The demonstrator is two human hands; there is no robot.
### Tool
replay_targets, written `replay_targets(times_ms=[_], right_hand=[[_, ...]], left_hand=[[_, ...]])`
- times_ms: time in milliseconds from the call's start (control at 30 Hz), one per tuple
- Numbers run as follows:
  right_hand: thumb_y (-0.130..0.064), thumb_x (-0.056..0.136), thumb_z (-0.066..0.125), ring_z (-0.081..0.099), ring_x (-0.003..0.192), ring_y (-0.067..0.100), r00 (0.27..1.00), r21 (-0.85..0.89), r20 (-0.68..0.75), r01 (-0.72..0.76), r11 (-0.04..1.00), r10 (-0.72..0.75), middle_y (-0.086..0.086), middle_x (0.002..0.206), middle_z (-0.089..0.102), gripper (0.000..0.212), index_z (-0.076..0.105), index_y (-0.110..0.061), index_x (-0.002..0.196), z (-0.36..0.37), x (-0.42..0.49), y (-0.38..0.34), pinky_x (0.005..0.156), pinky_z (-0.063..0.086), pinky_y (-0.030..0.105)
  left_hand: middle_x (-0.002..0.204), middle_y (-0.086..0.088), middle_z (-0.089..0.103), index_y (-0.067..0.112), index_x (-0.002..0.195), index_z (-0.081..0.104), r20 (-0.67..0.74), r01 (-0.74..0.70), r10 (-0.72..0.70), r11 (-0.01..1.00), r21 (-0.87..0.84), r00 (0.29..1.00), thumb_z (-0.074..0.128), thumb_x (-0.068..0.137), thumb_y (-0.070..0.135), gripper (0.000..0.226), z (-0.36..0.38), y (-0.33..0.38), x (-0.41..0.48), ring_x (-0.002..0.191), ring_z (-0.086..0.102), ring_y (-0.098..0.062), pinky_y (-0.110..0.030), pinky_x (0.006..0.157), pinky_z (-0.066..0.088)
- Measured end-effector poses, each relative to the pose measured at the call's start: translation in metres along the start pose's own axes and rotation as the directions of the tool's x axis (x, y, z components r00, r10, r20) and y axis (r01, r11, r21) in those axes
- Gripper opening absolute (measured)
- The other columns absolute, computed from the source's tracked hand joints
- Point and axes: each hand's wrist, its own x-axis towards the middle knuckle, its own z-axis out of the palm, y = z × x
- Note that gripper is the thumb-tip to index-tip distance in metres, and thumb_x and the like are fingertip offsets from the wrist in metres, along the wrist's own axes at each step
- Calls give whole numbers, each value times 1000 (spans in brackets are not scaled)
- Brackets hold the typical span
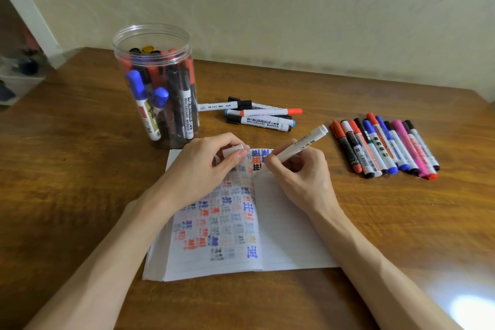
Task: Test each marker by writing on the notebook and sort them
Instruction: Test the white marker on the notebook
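White paper of the notebook lay nearest, opened on the wooden table. A cap was pinched by the left hand; the marker was gripped by the right hand, tip on the upper page. It was judged light, stiff and smooth, best held mid-barrel. "WHITEBOARD MARKER" was read on the loose pile and inside the jar.
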Motion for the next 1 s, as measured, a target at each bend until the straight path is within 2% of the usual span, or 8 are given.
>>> replay_targets(times_ms=[133,233,333,433,500,634,834,1000], right_hand=[[-13,87,71,56,55,2,1000,-22,4,8,1000,-8,-16,58,61,24,64,-27,69,1,0,0,56,45,23],[-16,86,74,54,55,2,999,-52,-51,-14,999,11,-15,58,61,18,66,-22,71,1,0,2,55,42,19],[-21,85,73,53,55,3,996,-61,-83,-49,997,43,-8,59,62,15,67,-15,72,-1,1,4,54,45,26],[-18,86,72,64,60,15,995,-11,-79,-57,998,56,0,65,70,17,68,-14,70,-2,3,3,60,52,40],[-15,88,71,69,65,18,997,5,-60,-51,999,51,1,69,74,17,70,-17,71,-3,2,2,62,55,38],[-14,91,72,67,62,8,1000,26,-8,-30,999,30,-5,69,74,17,72,-20,75,0,1,1,62,53,27],[-17,93,73,66,62,5,1000,-1,-6,0,1000,0,-9,70,73,19,70,-25,76,0,0,1,62,53,25],[-17,93,72,68,64,8,1000,-17,-4,2,1000,-2,-6,71,74,20,70,-24,75,0,0,0,63,57,34]], left_hand=[[100,27,66,37,116,66,4,1,-1,1000,7,1000,52,102,44,21,0,-1,0,100,63,9,-6,74,47],[101,27,66,37,117,66,6,2,-2,1000,2,1000,52,102,45,22,0,-1,0,102,62,9,-6,74,48],[102,26,67,36,116,66,8,1,-1,1000,-7,1000,52,102,45,22,1,-1,0,103,62,9,-5,77,48],[104,24,68,35,117,67,8,-2,2,1000,-14,1000,50,100,48,26,0,-1,0,102,62,9,-6,77,49],[104,24,68,35,117,67,4,-5,5,1000,-16,1000,49,99,51,30,0,-1,0,102,63,8,-8,76,50],[104,25,68,36,117,67,-6,-6,6,1000,11,1000,50,100,49,27,1,-3,1,103,62,8,-8,76,49],[103,27,66,36,118,66,-4,-5,5,1000,16,1000,51,101,47,26,2,-3,1,103,61,11,-3,77,47],[103,27,66,37,118,65,-2,-5,5,1000,20,1000,51,101,47,24,2,-3,1,104,60,12,-2,76,47]])
